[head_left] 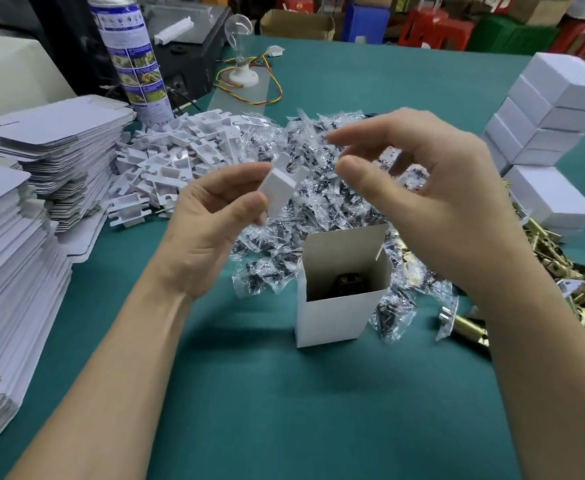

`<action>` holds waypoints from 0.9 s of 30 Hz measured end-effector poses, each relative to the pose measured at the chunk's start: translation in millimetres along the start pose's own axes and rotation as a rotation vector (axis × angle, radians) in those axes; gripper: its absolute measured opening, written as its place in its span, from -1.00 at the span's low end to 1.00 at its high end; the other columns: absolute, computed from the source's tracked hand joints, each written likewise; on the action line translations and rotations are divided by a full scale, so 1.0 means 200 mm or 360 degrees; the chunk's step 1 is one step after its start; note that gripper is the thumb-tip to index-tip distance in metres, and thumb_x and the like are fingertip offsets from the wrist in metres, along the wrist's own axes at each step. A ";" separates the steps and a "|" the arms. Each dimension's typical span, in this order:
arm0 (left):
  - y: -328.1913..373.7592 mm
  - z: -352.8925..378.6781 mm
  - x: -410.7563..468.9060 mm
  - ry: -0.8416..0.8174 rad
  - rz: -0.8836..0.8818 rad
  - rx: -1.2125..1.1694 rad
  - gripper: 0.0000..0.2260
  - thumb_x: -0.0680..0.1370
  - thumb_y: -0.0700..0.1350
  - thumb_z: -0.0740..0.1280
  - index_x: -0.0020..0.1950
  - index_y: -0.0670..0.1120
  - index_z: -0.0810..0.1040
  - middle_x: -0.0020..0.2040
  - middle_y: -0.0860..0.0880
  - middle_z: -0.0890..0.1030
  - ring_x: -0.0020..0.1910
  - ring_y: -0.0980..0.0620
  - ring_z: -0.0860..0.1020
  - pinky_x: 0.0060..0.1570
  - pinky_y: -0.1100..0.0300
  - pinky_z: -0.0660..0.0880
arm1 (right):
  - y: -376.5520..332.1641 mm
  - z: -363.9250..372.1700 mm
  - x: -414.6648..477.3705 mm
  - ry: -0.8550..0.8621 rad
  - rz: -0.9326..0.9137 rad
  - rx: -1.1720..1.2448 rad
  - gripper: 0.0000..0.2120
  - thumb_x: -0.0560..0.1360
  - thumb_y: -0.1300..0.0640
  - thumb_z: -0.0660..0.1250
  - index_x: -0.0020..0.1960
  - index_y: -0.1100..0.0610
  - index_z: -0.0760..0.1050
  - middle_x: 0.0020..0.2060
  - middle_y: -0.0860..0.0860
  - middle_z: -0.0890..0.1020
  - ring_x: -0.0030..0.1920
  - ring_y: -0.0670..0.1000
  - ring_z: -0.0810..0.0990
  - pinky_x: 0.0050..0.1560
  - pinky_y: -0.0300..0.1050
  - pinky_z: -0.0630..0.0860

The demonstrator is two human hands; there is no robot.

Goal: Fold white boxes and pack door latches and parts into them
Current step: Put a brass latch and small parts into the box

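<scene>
The left hand pinches a white plastic bracket up-left of the open white box; the right hand has its grip spread, empty. The box's contents are indistinct.

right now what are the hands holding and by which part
The left hand pinches a white plastic part by its lower end, thumb against fingers. The right hand holds nothing.

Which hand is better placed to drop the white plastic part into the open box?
Left. The left hand pinches the white plastic part close to the open box; the right hand appears empty.
</scene>
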State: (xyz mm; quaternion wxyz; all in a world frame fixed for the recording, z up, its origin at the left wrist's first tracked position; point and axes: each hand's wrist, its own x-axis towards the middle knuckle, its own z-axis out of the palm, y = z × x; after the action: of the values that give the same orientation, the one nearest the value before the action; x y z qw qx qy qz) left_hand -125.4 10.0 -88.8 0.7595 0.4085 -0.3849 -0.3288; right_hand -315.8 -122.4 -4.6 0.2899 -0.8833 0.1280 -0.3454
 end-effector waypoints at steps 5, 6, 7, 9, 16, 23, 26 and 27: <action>0.02 0.03 -0.02 -0.0172 0.0000 -0.0151 -0.73 0.38 0.07 0.64 0.02 0.05 0.75 -0.13 0.09 0.73 -0.24 0.13 0.60 -0.14 0.29 0.53 | -0.10 0.02 0.03 -0.0178 -0.0181 -0.0025 -0.79 0.61 0.10 0.41 0.25 0.02 0.63 -0.04 -0.12 0.70 0.05 -0.02 0.64 0.04 -0.19 0.45; 0.03 0.04 -0.03 -0.0197 -0.0014 -0.0185 -0.75 0.38 0.05 0.64 0.01 0.06 0.74 -0.15 0.09 0.72 -0.27 0.13 0.59 -0.16 0.30 0.53 | -0.11 0.02 0.03 -0.0194 -0.0203 -0.0007 -0.78 0.61 0.13 0.41 0.25 0.02 0.63 -0.04 -0.11 0.71 0.03 -0.02 0.66 0.01 -0.17 0.47; 0.03 0.05 -0.03 -0.0217 -0.0026 -0.0211 -0.76 0.39 0.04 0.63 0.01 0.06 0.74 -0.16 0.10 0.71 -0.28 0.14 0.58 -0.17 0.30 0.52 | -0.12 0.02 0.04 -0.0190 -0.0205 0.0014 -0.78 0.61 0.13 0.42 0.24 0.02 0.64 -0.04 -0.11 0.72 0.01 -0.03 0.68 -0.02 -0.16 0.48; 0.04 0.06 -0.02 -0.0239 -0.0038 -0.0254 -0.75 0.37 0.04 0.65 0.00 0.07 0.74 -0.16 0.11 0.70 -0.28 0.15 0.57 -0.18 0.30 0.51 | -0.13 0.02 0.05 -0.0162 -0.0163 0.0040 -0.78 0.57 0.13 0.47 0.22 0.03 0.67 -0.07 -0.13 0.73 -0.03 -0.08 0.70 -0.06 -0.25 0.48; 0.06 0.09 -0.03 -0.0288 -0.0071 -0.0369 -0.72 0.32 0.06 0.68 -0.04 0.07 0.73 -0.19 0.08 0.70 -0.29 0.13 0.59 -0.21 0.30 0.52 | -0.15 -0.04 0.05 -0.0402 -0.0121 0.0122 -0.75 0.54 0.14 0.49 0.20 -0.02 0.66 -0.06 -0.11 0.75 -0.02 -0.03 0.71 -0.04 0.06 0.57; 0.07 0.11 -0.04 -0.0294 -0.0005 -0.0150 -0.75 0.39 -0.20 0.59 -0.03 0.09 0.71 -0.17 0.07 0.70 -0.25 0.15 0.61 -0.11 0.29 0.52 | -0.15 -0.07 0.03 -0.0348 -0.0090 0.0092 -0.75 0.55 0.18 0.50 0.19 -0.06 0.67 -0.12 -0.05 0.74 -0.11 0.10 0.69 -0.07 0.20 0.58; 0.07 0.12 -0.04 -0.0350 -0.0046 -0.0155 -0.77 0.41 -0.18 0.59 -0.02 0.10 0.70 -0.16 0.04 0.69 -0.28 0.11 0.59 -0.17 0.29 0.51 | -0.14 -0.09 0.02 -0.0406 -0.0109 0.0086 -0.72 0.54 0.20 0.49 0.22 -0.03 0.66 -0.08 -0.07 0.74 -0.03 0.02 0.72 0.05 0.07 0.63; 0.08 0.13 -0.04 -0.0365 -0.0069 -0.0228 -0.78 0.40 -0.13 0.60 -0.01 0.08 0.70 -0.15 0.02 0.69 -0.30 0.09 0.57 -0.20 0.28 0.52 | -0.14 -0.10 0.02 -0.0460 -0.0125 0.0136 -0.70 0.54 0.20 0.48 0.24 -0.01 0.64 -0.05 -0.08 0.74 0.01 0.01 0.71 0.09 0.03 0.63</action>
State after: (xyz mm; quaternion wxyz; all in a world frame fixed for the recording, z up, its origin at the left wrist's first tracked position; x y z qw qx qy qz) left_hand -148.2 15.0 -68.9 0.7304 0.3212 -0.4359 -0.4164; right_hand -326.0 -110.8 25.6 0.3291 -0.9150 0.0355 -0.2308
